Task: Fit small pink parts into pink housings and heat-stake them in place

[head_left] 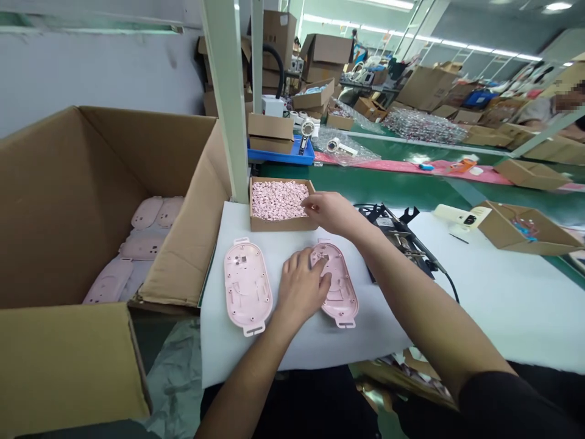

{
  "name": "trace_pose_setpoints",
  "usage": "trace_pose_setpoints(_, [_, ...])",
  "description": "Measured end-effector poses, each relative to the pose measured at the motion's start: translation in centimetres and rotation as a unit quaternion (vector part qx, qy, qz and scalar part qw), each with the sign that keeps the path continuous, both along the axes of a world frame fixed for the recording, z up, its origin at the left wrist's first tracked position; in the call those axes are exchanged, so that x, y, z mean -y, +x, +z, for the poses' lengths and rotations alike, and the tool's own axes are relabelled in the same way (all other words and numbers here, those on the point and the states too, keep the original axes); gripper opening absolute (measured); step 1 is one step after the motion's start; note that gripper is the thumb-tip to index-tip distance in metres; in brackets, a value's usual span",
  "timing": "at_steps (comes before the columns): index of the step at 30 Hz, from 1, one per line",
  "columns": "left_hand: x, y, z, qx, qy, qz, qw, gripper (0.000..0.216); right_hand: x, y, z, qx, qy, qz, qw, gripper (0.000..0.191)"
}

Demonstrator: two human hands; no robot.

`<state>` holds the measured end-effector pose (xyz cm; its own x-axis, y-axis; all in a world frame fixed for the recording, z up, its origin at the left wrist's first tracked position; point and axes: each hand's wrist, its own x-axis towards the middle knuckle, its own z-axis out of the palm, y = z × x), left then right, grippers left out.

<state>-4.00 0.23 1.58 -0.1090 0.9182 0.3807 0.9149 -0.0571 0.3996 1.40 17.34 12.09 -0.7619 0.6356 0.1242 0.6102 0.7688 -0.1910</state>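
Two pink oval plastic shells with small posts inside lie on the white table: the left shell (248, 283) is untouched, and the right shell (342, 283) is partly covered by my left hand (301, 285). That hand rests over the shell's left edge, its fingers stretched out and the thumb apart. Behind the shells stands a shallow cardboard box (283, 225) full of small pink pieces (278, 200). At the box's right side, my right hand (333, 212) has its fingertips together over the pieces; whatever is between them is too small to make out.
A large carton (178, 256) on the left holds more pink shells (141, 247). Right of my right forearm sits a black metal fixture (402, 238) with a cable. Farther right are a white device (464, 216) and an open box (530, 241). A pale post (228, 97) rises behind the table.
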Motion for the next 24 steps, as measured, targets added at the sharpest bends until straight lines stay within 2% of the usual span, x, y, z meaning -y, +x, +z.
trace_pose_setpoints(2, [1.0, 0.3, 0.3, 0.005, 0.020, -0.010, 1.000, 0.033, -1.5, -2.7, 0.1, 0.042, -0.009, 0.014, 0.999, 0.022])
trace_pose_setpoints(5, [4.0, 0.5, 1.4, 0.038, 0.066, -0.048, 0.996, 0.028, -3.4, -5.8, -0.9, 0.100, -0.037, 0.030, 0.994, 0.015])
trace_pose_setpoints(7, [6.5, -0.1, 2.6, 0.072, 0.104, -0.069, 0.990, 0.027, -4.1, -6.9, -1.7, 0.129, -0.047, 0.032, 0.990, 0.015])
trace_pose_setpoints(9, [8.6, -1.7, 3.8, 0.098, 0.133, -0.062, 0.984, 0.027, -4.4, -7.2, -1.9, 0.138, -0.048, 0.030, 0.989, 0.017])
trace_pose_setpoints(11, [9.9, -4.2, 4.6, 0.120, 0.152, -0.028, 0.981, 0.027, -4.3, -6.8, -1.3, 0.129, -0.044, 0.025, 0.990, 0.016])
trace_pose_setpoints(13, [10.3, -7.1, 4.6, 0.126, 0.160, 0.019, 0.979, 0.024, -3.5, -6.2, -0.1, 0.104, -0.037, 0.016, 0.994, 0.015])
trace_pose_setpoints(16, [9.5, -11.0, 3.3, 0.096, 0.130, 0.117, 0.980, 0.025, -0.8, -5.4, 1.5, 0.043, -0.045, 0.018, 0.998, 0.019])
trace_pose_setpoints(18, [8.9, -12.7, 1.8, 0.102, 0.087, 0.171, 0.976, 0.031, 1.9, -5.3, 1.4, -0.023, -0.078, 0.065, 0.995, 0.021])
trace_pose_setpoints(20, [8.3, -13.5, 0.5, 0.129, 0.058, 0.190, 0.971, 0.038, 4.7, -5.7, 0.1, -0.080, -0.097, 0.168, 0.978, 0.021])
trace_pose_setpoints(22, [8.0, -13.8, -0.5, 0.148, 0.053, 0.183, 0.970, 0.041, 7.0, -6.4, -1.9, -0.090, -0.060, 0.286, 0.952, 0.025])
trace_pose_setpoints(24, [7.9, -13.7, -0.9, 0.152, 0.055, 0.177, 0.971, 0.042, 8.3, -7.2, -4.0, -0.066, 0.011, 0.371, 0.926, 0.030])
